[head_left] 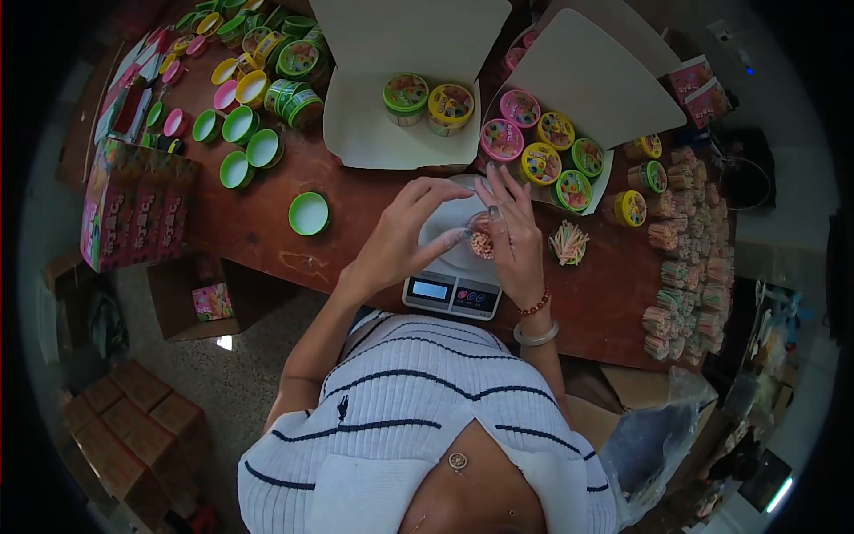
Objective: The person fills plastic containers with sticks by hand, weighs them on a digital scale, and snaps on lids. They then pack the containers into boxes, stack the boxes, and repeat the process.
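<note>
Over the white kitchen scale (454, 307), a small bundle of biscuit sticks (482, 244) shows end-on, apparently inside a clear cup whose walls are hard to make out. My right hand (516, 236) wraps round the bundle from the right, with some fingers reaching up. My left hand (405, 227) is on the other side, its thumb and fingers spread in a C shape and the thumb tip at the bundle. Just right of my right hand, a loose cluster of pale sticks (567, 243) stands on the table. A green lid (309, 214) lies white side up to the left.
Two lidded cups (406, 96) sit in an open white box (400, 153); another box (592, 191) holds several more. Bundled sticks (685, 267) crowd the table's right end. Lids and cups (253, 84) are scattered at the back left, near printed cartons (133, 209).
</note>
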Tool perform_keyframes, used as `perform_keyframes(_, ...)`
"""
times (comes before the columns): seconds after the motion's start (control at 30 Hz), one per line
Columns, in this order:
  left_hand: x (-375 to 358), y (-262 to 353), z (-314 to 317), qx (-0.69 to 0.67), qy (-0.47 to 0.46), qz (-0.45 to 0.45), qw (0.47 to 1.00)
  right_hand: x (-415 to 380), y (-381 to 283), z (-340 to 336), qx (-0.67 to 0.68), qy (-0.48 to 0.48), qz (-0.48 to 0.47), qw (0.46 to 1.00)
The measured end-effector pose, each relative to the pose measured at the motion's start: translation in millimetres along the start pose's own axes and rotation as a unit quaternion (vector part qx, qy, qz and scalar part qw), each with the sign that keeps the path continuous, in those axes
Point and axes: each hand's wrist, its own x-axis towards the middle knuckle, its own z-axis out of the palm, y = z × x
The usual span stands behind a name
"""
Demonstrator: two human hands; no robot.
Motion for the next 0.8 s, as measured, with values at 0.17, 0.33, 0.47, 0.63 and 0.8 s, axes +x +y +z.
perform_keyframes(0.17,18.8,0.0,9.6,-0.008,0.013,0.009,1.0,5.0,12.2,-15.3,0.019,0.006,0.006,1.0)
perform_keyframes(0.33,34.0,-2.5,30.9,0.029,0.03,0.057,0.998,8.9,0.8,-14.2,0.165,0.064,0.073,0.982)
perform_keyframes(0.47,39.3,-3.7,36.2,0.071,0.005,0.107,0.992,10.3,-3.2,-9.6,0.244,0.085,0.1,0.961)
perform_keyframes(0.63,56.9,13.1,23.9,0.073,-0.013,0.11,0.991,16.8,-11.5,-14.4,0.274,0.111,0.04,0.954)
perform_keyframes(0.8,67.3,24.6,-5.9,0.067,0.033,0.113,0.991,15.5,-9.7,-46.8,0.499,0.272,0.101,0.817)
